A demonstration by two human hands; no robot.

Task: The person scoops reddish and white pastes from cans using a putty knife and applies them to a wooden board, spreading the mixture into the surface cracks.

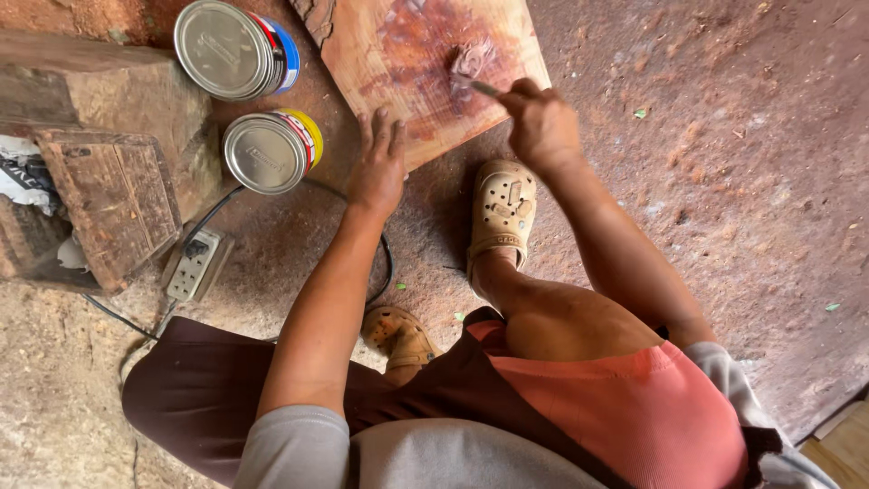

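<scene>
A flat wooden board (380, 45) lies on the dirt floor in front of me, stained reddish brown across its middle. My right hand (541, 122) grips a paintbrush (472, 71) whose blurred bristles touch the board's stained patch. My left hand (380, 167) rests flat on the board's near edge, fingers spread, holding nothing. Two closed metal cans stand to the left: one with a blue and red label (233, 47), one with a yellow and red label (270, 150).
A weathered wooden block (113, 195) sits at the left beside a white power strip (193, 264) with a black cable (387, 263). My feet wear tan clog sandals (501, 213) near the board. The reddish dirt floor (724, 163) stretches to the right.
</scene>
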